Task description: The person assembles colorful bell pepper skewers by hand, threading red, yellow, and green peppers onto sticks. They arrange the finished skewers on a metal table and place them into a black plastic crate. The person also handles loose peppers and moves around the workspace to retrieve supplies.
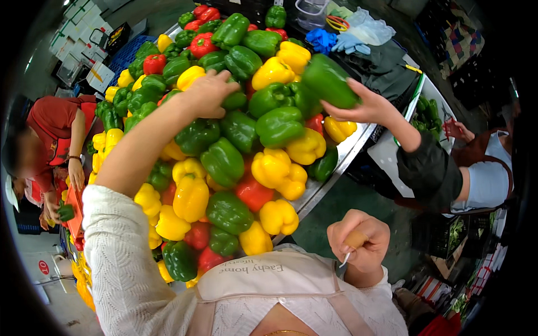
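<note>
Red, yellow and green bell peppers lie heaped on a metal-edged table (341, 172). My left hand (208, 94) reaches over the heap, its fingers and thumb bent around a green bell pepper (235, 101) that they partly cover. Close to my body, past the table's edge, my right hand (364, 238) is closed around a small tool with a wooden handle (356, 239). A thin pale metal tip sticks out below the fist; its full shape is hidden. From the right, another person's hand (367, 106) holds a large green bell pepper (330, 82), blurred by motion, above the heap.
At the left, a person in red (53, 129) handles a green pepper beside an orange crate (74, 210). Blue gloves (351, 43) and a clear plastic tub (311, 14) rest at the far end. Someone at the right stands by a tray of green peppers (428, 115).
</note>
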Motion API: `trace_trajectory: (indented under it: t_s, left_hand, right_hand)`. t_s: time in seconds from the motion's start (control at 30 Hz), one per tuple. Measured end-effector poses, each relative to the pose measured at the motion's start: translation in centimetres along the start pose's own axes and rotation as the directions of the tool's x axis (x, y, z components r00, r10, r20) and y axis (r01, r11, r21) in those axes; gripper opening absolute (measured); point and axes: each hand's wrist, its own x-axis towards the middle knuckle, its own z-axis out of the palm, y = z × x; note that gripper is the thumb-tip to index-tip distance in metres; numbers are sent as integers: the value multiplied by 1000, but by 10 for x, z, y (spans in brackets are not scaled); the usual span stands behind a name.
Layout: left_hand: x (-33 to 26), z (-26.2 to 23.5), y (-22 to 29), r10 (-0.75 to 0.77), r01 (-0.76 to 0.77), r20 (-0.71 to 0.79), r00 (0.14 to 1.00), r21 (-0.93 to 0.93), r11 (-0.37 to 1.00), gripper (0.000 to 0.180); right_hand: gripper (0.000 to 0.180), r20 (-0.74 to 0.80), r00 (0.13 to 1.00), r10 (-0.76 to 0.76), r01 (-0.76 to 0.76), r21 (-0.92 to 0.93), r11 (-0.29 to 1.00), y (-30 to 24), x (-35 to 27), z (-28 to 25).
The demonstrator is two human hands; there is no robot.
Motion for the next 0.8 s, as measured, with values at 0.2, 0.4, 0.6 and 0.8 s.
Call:
trace_trajectory:
  t_s: [0.2, 0.4, 0.6, 0.8]
  left_hand:
    - [-46, -53, -52, -463, 464, -69, 884, 256, 848, 64]
    - [-93, -79, -1, -241, 181, -356, 903, -194, 964, 40]
    - [-182, -68, 152, -66, -236, -257, 964, -945, 225, 27]
    - [-225, -30, 169, -355, -254, -281, 892, -960, 121, 19]
  right_hand:
    - [10, -130, 991, 30, -23, 54, 998, 1, -22, -14]
    - [12, -72, 994, -83, 72, -136, 988, 12, 4, 9]
    - [17, 255, 956, -146, 262, -519, 814, 20, 62, 68]
    - [14, 389, 916, 96, 47, -343, 938, 45, 94, 108]
